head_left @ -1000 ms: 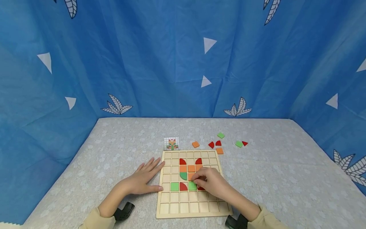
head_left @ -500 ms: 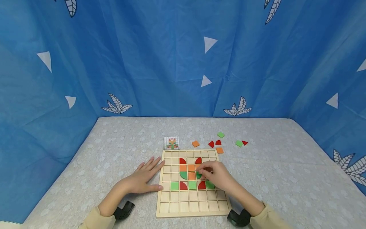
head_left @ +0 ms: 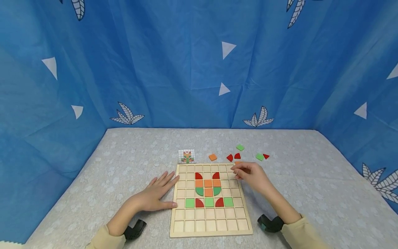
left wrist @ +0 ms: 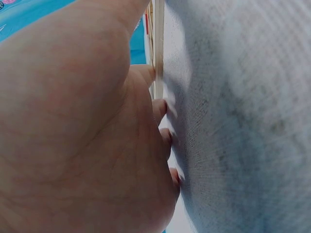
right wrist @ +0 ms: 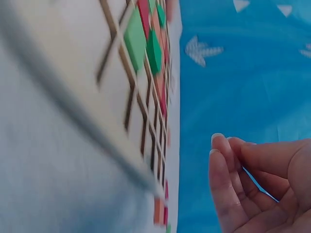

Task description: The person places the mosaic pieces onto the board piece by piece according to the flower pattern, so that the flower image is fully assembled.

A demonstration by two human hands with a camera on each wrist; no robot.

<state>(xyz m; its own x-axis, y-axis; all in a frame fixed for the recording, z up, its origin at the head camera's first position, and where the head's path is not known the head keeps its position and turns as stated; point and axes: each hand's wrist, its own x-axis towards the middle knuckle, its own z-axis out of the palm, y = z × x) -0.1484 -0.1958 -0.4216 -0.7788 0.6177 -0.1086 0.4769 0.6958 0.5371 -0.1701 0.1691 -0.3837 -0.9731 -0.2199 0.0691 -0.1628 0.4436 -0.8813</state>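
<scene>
**Right hand at the board's far corner**

The right hand (head_left: 252,175) is above the far right corner of the board (head_left: 210,214), fingers loosely bent, tips close together, with no piece seen between them. The left hand (head_left: 155,198) rests on the desk (head_left: 133,148), fingers straight and spread, thumb and index tips at the board's left edge. The board lies flat, bearing red, orange and green pieces in its middle cells. A patterned card (head_left: 186,156) lies just beyond its far edge. An orange square (head_left: 237,162) is partly hidden behind the right fingers; two red quarter-circles (head_left: 229,157) lie near it.
</scene>
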